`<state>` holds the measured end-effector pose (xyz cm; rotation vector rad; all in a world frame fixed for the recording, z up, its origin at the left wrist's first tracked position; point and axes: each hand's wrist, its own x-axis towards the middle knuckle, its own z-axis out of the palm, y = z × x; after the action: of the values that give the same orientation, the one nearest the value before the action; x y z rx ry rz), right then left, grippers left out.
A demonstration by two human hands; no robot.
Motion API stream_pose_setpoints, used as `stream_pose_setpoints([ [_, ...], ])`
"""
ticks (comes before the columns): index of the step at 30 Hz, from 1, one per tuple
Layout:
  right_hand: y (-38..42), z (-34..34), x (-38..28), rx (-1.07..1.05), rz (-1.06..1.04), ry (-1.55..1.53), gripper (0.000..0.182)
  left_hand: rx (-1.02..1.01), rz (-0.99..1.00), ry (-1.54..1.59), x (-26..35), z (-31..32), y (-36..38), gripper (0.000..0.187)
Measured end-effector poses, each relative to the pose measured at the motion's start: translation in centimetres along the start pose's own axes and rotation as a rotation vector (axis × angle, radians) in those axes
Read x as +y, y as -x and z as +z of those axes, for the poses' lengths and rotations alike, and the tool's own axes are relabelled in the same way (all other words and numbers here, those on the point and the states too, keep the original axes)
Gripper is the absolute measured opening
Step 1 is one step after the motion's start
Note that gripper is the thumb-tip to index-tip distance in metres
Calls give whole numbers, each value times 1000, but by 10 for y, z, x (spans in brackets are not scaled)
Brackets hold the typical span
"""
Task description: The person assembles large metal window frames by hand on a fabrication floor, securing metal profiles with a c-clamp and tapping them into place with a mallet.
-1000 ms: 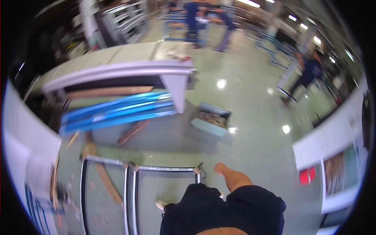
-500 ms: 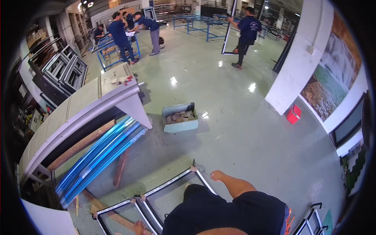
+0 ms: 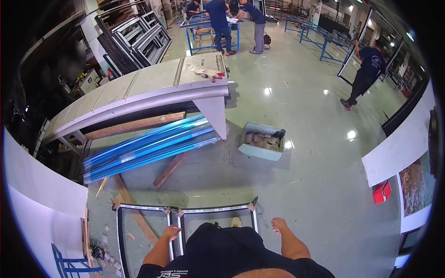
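Two black-edged window frames with white printed tape lie side by side on the floor before me, the left frame (image 3: 143, 208) and the right frame (image 3: 215, 209). My left hand (image 3: 172, 232) hangs over their adjoining uprights, fingers loosely bent and nothing seen in them. To the right of the frames, my right hand (image 3: 279, 225) is held out over the floor, empty, with half-curled fingers. Brown pads and dark corner pieces sit at the frame corners. One shoe (image 3: 236, 222) shows inside the right frame, while my body hides the frames' near parts.
A bin (image 3: 260, 152) of brown blocks stands ahead. Blue-wrapped profiles (image 3: 148, 148) lie by a long grey bench (image 3: 139, 88) with gloves (image 3: 211, 74) on it. Wooden planks (image 3: 136, 211) rest on the floor at left. A person (image 3: 368, 69) holds a tall frame; others stand around a blue worktable.
My view has swung left, so the room shifts rightward. My left hand has come up into fuller view over the frames. The person with the tall frame has taken a different stance.
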<state>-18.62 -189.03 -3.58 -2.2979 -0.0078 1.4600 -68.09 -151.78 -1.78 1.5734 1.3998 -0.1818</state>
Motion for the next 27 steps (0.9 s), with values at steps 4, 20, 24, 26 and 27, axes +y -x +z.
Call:
stream_pose_setpoints([
  [4, 12, 6, -41, 182, -225, -317, 35, -18, -15, -80, 49, -25, 5, 49],
  [20, 95, 76, 27, 82, 121, -374, 29, -146, 176, -326, 72, -62, -93, 43],
  [24, 99, 54, 44, 137, 45, -458, 31, -154, 178, -372, 62, -42, -90, 39],
  [26, 98, 51, 60, 175, -18, -572, 34, -84, 179, -352, 95, -29, -47, 37],
  [27, 100, 54, 73, 157, -4, -582, 34, -155, 210, -379, 110, -23, -29, 37],
])
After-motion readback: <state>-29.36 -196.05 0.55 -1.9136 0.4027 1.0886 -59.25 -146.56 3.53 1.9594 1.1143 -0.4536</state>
